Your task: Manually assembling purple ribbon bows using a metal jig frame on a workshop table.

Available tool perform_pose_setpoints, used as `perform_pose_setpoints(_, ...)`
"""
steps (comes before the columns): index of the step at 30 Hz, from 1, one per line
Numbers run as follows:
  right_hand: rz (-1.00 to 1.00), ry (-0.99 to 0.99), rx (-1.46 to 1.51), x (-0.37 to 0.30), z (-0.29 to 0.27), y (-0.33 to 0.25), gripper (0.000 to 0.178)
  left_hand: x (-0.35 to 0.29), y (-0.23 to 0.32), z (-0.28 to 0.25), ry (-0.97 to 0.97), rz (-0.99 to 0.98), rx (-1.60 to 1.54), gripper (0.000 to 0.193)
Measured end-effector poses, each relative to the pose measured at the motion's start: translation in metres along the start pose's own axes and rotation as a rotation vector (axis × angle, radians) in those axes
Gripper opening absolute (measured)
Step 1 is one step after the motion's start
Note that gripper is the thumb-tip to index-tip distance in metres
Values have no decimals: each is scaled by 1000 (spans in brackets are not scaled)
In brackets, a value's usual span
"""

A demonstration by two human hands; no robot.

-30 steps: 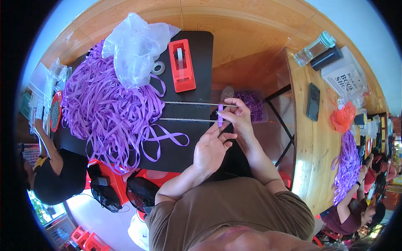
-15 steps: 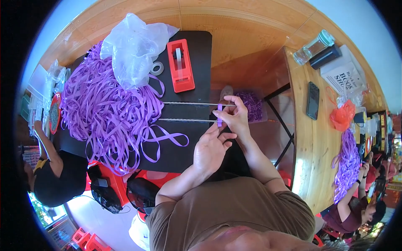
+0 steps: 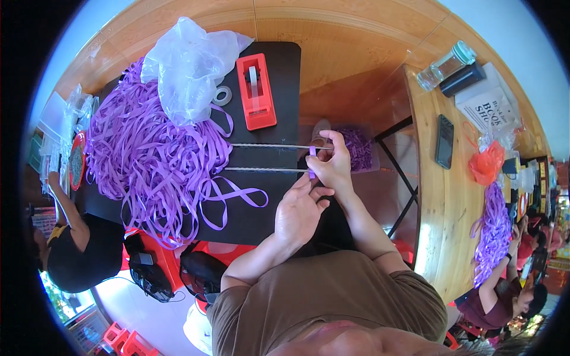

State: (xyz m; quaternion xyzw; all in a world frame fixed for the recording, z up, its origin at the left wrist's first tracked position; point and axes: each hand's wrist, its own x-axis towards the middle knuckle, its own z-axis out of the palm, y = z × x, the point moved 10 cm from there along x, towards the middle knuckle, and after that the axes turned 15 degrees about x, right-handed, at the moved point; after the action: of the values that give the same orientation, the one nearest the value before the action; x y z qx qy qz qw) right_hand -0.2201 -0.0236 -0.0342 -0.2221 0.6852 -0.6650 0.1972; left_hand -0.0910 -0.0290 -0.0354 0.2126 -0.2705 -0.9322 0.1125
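One plastic bin point(image 3: 376, 160) holds purple ribbon point(image 3: 358, 148). Right hand point(image 3: 333, 169) pinches a purple strip point(image 3: 312, 153) across two thin rods point(image 3: 267, 145); left hand point(image 3: 297, 218) half-curled beside it, grip unclear.

Your right hand point(image 3: 333, 169) changes its shape: the index finger point(image 3: 337, 140), which a second ago reaches down toward the upper metal rod point(image 3: 267, 145), now lifts and bends higher above it. Your thumb point(image 3: 319, 167) shifts too — half a second ago its tip pokes farther left across the short purple strip point(image 3: 312, 151), and now it draws back a little. At far right, the co-worker's hands point(image 3: 519, 230) move — too small to tell how.
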Motion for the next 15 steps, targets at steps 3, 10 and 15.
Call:
perform_pose_setpoints(3, -14, -9, 18, -1, 0, -1, 53, -1, 2, 1, 0, 5, 7, 56)
perform_pose_setpoints(10, 245, -68, 551, -7, 5, 7, 47, -2, 3, 4, -10, -11, -13, 60)
perform_pose_setpoints(15, 375, -192, 785, -5, 5, 25, 42, -2, 2, 1, 21, -19, -20, 60)
